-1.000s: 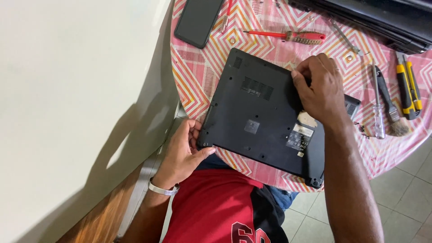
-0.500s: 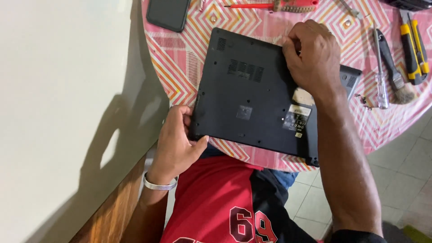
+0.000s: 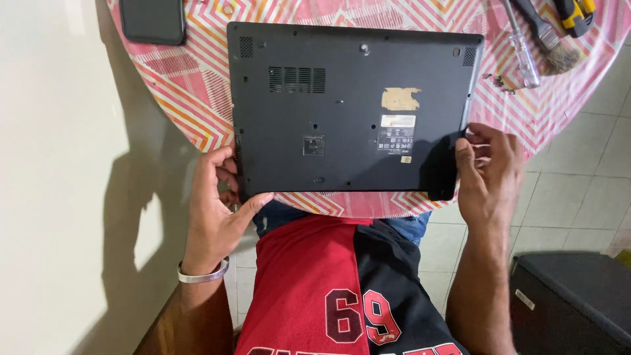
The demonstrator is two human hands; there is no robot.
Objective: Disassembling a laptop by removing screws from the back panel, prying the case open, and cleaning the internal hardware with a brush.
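A black laptop (image 3: 348, 112) lies bottom side up on a round table with a pink and orange patterned cloth (image 3: 519, 112). Its underside shows vent slots, stickers and a torn tan patch. My left hand (image 3: 220, 204) grips the laptop's near left corner, thumb under the front edge. At the near right corner my right hand (image 3: 488, 171) holds the side edge with its fingers curled on it. The laptop's front edge overhangs the table toward my lap.
A dark phone (image 3: 152, 20) lies at the table's far left. A screwdriver (image 3: 522, 46), a brush (image 3: 545, 36) and a yellow-handled tool (image 3: 575, 14) lie at the far right, with small screws (image 3: 496, 80) beside them. A pale wall is on the left; a black box (image 3: 572, 296) stands on the tiled floor.
The laptop has been turned square to me. My right hand left the laptop's top and now holds its right edge. My left hand stays at the near left corner.
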